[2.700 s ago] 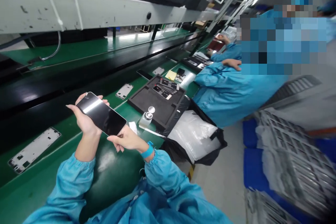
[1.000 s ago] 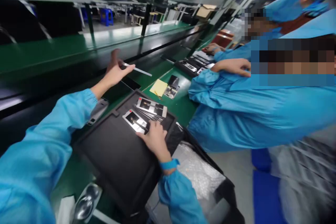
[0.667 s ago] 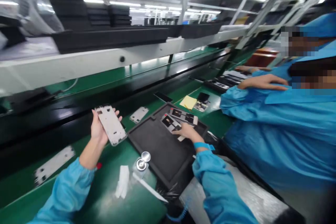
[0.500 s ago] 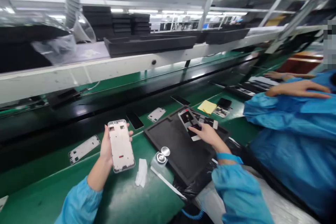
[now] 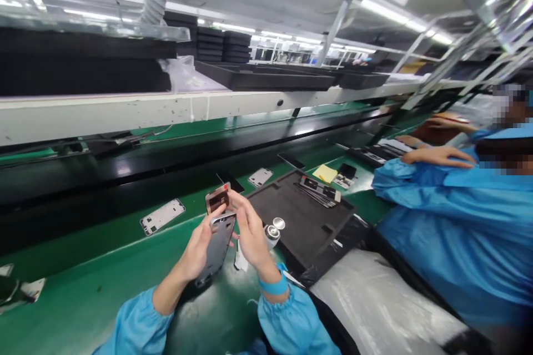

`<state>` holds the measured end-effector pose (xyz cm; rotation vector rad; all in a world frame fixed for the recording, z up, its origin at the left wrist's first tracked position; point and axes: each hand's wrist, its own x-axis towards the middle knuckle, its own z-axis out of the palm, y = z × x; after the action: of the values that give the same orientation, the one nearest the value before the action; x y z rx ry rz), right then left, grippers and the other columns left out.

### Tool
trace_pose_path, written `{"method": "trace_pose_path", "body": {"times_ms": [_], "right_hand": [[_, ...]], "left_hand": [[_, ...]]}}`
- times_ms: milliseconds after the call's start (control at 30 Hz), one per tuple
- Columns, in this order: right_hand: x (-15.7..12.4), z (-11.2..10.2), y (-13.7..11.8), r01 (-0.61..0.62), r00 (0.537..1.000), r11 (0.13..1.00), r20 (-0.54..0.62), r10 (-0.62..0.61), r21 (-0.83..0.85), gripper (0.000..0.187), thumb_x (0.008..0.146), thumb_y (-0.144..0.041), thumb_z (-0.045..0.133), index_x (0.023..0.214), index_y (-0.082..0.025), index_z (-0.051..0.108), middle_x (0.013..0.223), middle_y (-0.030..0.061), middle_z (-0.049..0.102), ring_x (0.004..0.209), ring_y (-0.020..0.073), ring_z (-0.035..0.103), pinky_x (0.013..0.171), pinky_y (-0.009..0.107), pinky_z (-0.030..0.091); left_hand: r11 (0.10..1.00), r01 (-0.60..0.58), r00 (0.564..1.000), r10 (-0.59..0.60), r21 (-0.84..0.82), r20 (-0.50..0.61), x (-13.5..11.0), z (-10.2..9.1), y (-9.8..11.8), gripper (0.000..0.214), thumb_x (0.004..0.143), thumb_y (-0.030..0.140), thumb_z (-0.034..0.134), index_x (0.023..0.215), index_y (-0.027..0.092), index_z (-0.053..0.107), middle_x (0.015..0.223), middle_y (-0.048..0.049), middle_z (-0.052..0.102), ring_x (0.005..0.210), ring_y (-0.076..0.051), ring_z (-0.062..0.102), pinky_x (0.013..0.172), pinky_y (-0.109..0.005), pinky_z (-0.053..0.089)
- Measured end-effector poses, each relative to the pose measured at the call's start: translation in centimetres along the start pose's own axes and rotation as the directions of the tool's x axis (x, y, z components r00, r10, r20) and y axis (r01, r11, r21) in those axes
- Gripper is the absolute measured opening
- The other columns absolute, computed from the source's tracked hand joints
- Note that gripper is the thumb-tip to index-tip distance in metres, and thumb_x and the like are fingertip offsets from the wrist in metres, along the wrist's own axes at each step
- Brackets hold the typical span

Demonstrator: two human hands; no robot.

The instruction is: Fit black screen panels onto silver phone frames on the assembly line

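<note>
My left hand (image 5: pixel 199 244) grips a phone frame (image 5: pixel 217 247) from below, holding it tilted over the green bench. My right hand (image 5: pixel 250 230) pinches a small dark card-like part (image 5: pixel 217 199) with a reddish tab against the frame's top end. Both hands meet at the centre of the view. A black foam tray (image 5: pixel 303 222) lies just to the right, with several more of these small parts (image 5: pixel 320 188) stacked at its far end.
A small metal-capped bottle (image 5: pixel 272 231) and a white cloth (image 5: pixel 240 260) sit by the tray. Phone frames (image 5: pixel 162 216) lie along the green conveyor. A co-worker in blue (image 5: pixel 449 222) sits at the right. A clear plastic bag (image 5: pixel 375 305) lies lower right.
My right hand lifted a small part off the tray and brought it to the frame in my left hand. The frame has dropped and tilted toward me. The view swung left.
</note>
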<state>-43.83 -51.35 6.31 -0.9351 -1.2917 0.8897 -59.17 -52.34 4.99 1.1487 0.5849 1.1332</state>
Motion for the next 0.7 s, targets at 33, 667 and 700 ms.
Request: {"method": "trace_pose_path", "body": {"times_ms": [33,667,700], "right_hand": [[0.5,0.3,-0.4,0.047,0.999,0.999,0.004,-0.047,-0.011,0.063,0.104,-0.073,0.056,0.142,-0.024,0.066,0.149,0.0168,0.068,0.112,0.0279,0.076,0.099,0.046,0.066],[1.8,1.1,9.9,-0.211,0.954,0.859,0.095,0.286,-0.466,0.039,0.097,-0.051,0.071,0.073,-0.023,0.057,0.115,0.015,0.068,0.12,0.0325,0.064,0.111,0.055,0.05],[1.1,1.4,11.2,-0.245,0.94,0.839,0.094,0.328,-0.486,0.038,0.093,-0.048,0.075,0.071,-0.023,0.057,0.113,0.0157,0.068,0.12,0.0347,0.062,0.113,0.058,0.047]], "left_hand": [[0.99,-0.084,0.996,0.083,0.115,0.016,0.0,-0.4,-0.1,0.083,0.097,0.08,0.059,0.16,0.026,0.061,0.162,-0.0187,0.059,0.123,-0.037,0.074,0.098,-0.048,0.063],[0.978,-0.179,0.939,0.138,-0.107,-0.315,2.1,-7.9,4.7,0.084,0.102,0.086,0.038,0.148,0.021,0.064,0.1,-0.0121,0.081,0.08,-0.026,0.079,0.072,-0.039,0.066],[0.966,-0.149,0.957,0.088,-0.21,-0.277,1.9,-7.9,5.2,0.086,0.101,0.088,0.034,0.145,0.021,0.067,0.097,-0.0117,0.081,0.079,-0.028,0.08,0.071,-0.04,0.066]]}}
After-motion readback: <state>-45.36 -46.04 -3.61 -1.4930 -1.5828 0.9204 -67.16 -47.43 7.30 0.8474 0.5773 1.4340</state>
